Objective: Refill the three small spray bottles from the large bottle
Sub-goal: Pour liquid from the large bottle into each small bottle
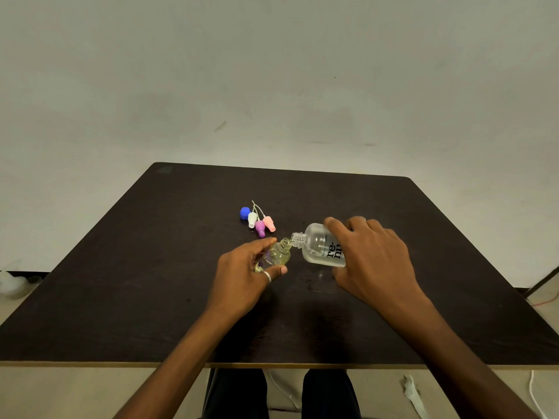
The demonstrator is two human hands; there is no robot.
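Far left, past the edge of the desk [121, 282], some pale blurred objects [12, 282] on the floor, too unclear to name. Dark brown desk, matt, with fine wood grain, rounded far corners and a thin light strip along the near edge.

Left of centre, loose on the desk, a tight group of removed tops: a round blue cap [245, 213], then a white spray head [252, 219], a purple spray head [260, 228] and a pink spray head [269, 223]. All smooth plastic, the spray heads with thin pale tubes pointing toward the wall.

Just nearer than this group, the left hand [242, 276], with a silver ring [267, 276] on the thumb. Fingers curled round the small spray bottle [276, 254], pinching it between thumb and forefinger. Clear round body, tilted, open threaded neck up and to the right, yellowish liquid inside, lower part hidden by the palm.

Right at this neck, the mouth of the large bottle [323, 246]; touching or only very close, cannot tell. Frosted glass or plastic, rounded shoulders, black letters, lying almost horizontal, neck to the left.

Below, under the near edge, dark trouser legs [236, 391].

Over the base of the large bottle, the right hand [372, 258], fingers bent round it from above, base hidden.

Lower right, on the floor, a crumpled white scrap [414, 394] and a white cable [537, 397].
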